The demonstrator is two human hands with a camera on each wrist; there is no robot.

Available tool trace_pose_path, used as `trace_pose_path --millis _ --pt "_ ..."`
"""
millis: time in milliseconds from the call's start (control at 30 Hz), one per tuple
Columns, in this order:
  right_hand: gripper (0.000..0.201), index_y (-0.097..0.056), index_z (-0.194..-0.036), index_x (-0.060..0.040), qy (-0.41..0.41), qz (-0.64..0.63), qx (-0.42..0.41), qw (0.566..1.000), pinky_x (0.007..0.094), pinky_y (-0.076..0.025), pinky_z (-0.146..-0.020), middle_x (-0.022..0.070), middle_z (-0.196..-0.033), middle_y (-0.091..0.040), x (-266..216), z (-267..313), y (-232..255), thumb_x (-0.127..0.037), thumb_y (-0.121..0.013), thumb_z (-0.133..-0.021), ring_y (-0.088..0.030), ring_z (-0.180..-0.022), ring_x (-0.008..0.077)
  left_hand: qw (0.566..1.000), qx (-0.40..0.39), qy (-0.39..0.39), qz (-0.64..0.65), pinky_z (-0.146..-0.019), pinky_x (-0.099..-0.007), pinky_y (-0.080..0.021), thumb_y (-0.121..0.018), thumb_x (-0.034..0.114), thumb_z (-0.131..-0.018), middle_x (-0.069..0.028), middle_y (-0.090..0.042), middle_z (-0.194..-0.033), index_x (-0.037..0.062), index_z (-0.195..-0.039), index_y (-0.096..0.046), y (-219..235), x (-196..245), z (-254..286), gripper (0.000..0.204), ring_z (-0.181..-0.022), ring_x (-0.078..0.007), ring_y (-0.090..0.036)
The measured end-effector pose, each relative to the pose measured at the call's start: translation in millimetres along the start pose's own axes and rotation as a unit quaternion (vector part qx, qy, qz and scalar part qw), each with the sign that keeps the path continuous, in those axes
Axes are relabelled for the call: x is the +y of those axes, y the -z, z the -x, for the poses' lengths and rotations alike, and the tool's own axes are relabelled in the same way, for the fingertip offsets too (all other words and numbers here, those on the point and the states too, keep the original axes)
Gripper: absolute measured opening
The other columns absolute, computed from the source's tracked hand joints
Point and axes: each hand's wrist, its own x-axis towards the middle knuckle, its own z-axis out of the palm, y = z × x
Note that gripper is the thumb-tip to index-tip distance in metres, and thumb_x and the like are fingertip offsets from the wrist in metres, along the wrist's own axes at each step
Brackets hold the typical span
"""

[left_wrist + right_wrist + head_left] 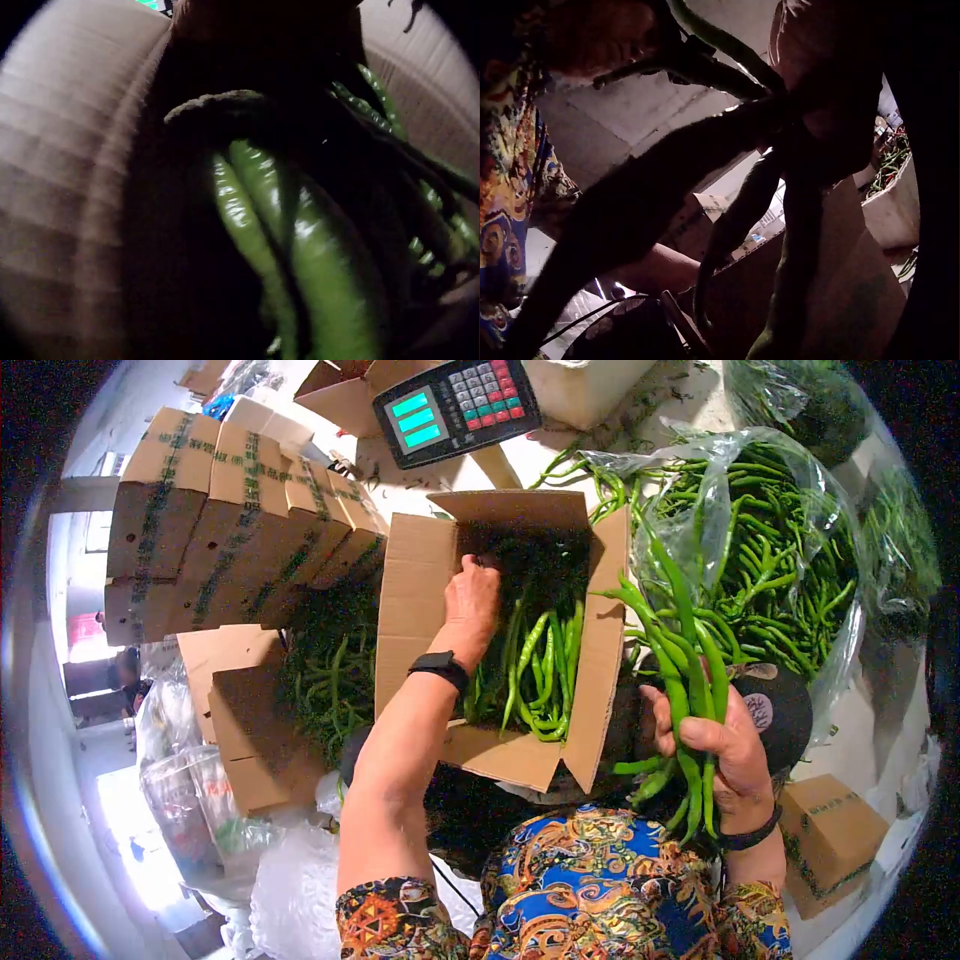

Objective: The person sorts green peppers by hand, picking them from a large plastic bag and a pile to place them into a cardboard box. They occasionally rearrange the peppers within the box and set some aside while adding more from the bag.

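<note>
An open cardboard box stands upright before me with long green chili peppers lying lengthwise inside. My left hand reaches into its left half, fingers bent and partly lost in shadow. Glossy green chili peppers run out from under that hand in the left wrist view. To the right of the box, my right hand grips a bunch of green chili peppers, the thumb laid across them. Their ends stick out above and below the fist; they look dark in the right wrist view.
A large clear bag of green chili peppers lies at the right. Behind the box stands a digital scale display. Printed cartons are stacked at the left, above more peppers. A small carton sits at the lower right.
</note>
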Motion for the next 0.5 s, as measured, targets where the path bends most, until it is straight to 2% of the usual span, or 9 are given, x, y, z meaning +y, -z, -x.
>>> trace_pose_path --millis 167,267,300,333,367,400,433,467,500 --pt "0.06 -0.045 -0.125 -0.0028 0.019 -0.017 -0.023 0.999 0.0278 -0.05 -0.068 0.007 -0.091 -0.061 0 4 1 -0.019 -0.07 -0.073 -0.061 -0.074 0.015 0.998 0.045 -0.043 0.004 -0.071 -0.0429 -0.056 -0.058 0.006 -0.081 -0.0228 -0.055 -0.11 0.0 -0.09 -0.065 -2 -7 5 0.013 -0.081 -0.0367 -0.067" --pt "0.06 -0.045 -0.125 -0.0032 0.01 -0.026 -0.02 0.999 0.0272 -0.05 -0.068 0.0073 -0.092 -0.061 1 5 5 -0.019 -0.07 -0.073 -0.061 -0.074 0.0151 0.987 0.113 -0.065 0.092 -0.067 -0.0423 -0.055 -0.059 0.01 -0.082 -0.0222 -0.059 -0.109 -0.0005 -0.093 -0.065 40 0 24 0.016 -0.079 -0.0352 -0.067" --pt "0.057 -0.048 -0.122 -0.0026 0.014 -0.03 -0.016 0.999 0.0272 -0.05 -0.071 0.0064 -0.094 -0.062 1 6 4 -0.018 -0.07 -0.072 -0.061 -0.077 0.0149 0.96 0.055 -0.076 0.263 -0.063 -0.0392 -0.053 -0.06 0.014 -0.083 -0.0184 -0.062 -0.103 0.0 -0.098 -0.064 68 7 36 0.021 -0.078 -0.0298 -0.066" --pt "0.057 -0.048 -0.122 -0.0026 0.017 -0.029 -0.016 0.999 0.0272 -0.05 -0.071 0.0064 -0.094 -0.062 1 6 5 -0.018 -0.07 -0.072 -0.061 -0.077 0.0149 0.902 -0.006 -0.084 0.424 -0.06 -0.036 -0.052 -0.061 0.018 -0.085 -0.0145 -0.065 -0.097 0.0005 -0.103 -0.063 93 12 50 0.025 -0.077 -0.0243 -0.066" --pt "0.054 -0.05 -0.119 -0.0024 0.022 -0.01 -0.011 1.0 0.0271 -0.05 -0.073 0.0058 -0.094 -0.062 2 5 4 -0.018 -0.071 -0.072 -0.061 -0.079 0.0149 0.854 -0.089 -0.071 0.508 -0.058 -0.0317 -0.049 -0.062 0.023 -0.086 -0.0098 -0.065 -0.091 0.0015 -0.105 -0.062 116 21 65 0.029 -0.076 -0.0179 -0.064" --pt "0.051 -0.052 -0.116 -0.0021 0.026 0.009 -0.007 1.0 0.0271 -0.049 -0.076 0.0051 -0.095 -0.062 3 4 5 -0.017 -0.071 -0.072 -0.061 -0.081 0.015 0.792 -0.17 -0.056 0.584 -0.055 -0.0273 -0.046 -0.063 0.029 -0.087 -0.0051 -0.065 -0.086 0.0025 -0.108 -0.062 136 31 81 0.033 -0.075 -0.0116 -0.061" --pt "0.05 -0.055 -0.116 -0.0012 0.021 0.004 -0.048 0.999 0.0285 -0.048 -0.083 0.0048 -0.1 -0.063 5 2 10 -0.016 -0.072 -0.071 -0.061 -0.088 0.0147 0.76 -0.209 -0.05 0.613 -0.059 -0.0242 -0.045 -0.06 0.03 -0.089 -0.0031 -0.064 -0.09 0.0024 -0.11 -0.062 154 43 97 0.035 -0.077 -0.0098 -0.06" --pt "0.05 -0.055 -0.116 -0.0012 0.021 0.006 -0.052 0.998 0.0285 -0.048 -0.083 0.0048 -0.1 -0.063 3 1 5 -0.016 -0.072 -0.071 -0.061 -0.088 0.0147 0.727 -0.247 -0.044 0.64 -0.064 -0.021 -0.044 -0.058 0.031 -0.091 -0.0011 -0.064 -0.093 0.0024 -0.113 -0.061 163 53 110 0.036 -0.078 -0.008 -0.058" --pt "0.053 -0.054 -0.118 -0.0011 0.036 0.043 -0.049 0.997 0.0291 -0.048 -0.085 0.0051 -0.102 -0.063 0 2 -3 -0.016 -0.073 -0.071 -0.061 -0.091 0.0145 0.706 -0.238 -0.065 0.663 -0.064 -0.021 -0.043 -0.058 0.031 -0.091 -0.0008 -0.064 -0.094 0.0026 -0.113 -0.061 160 62 118 0.036 -0.08 -0.0074 -0.058"
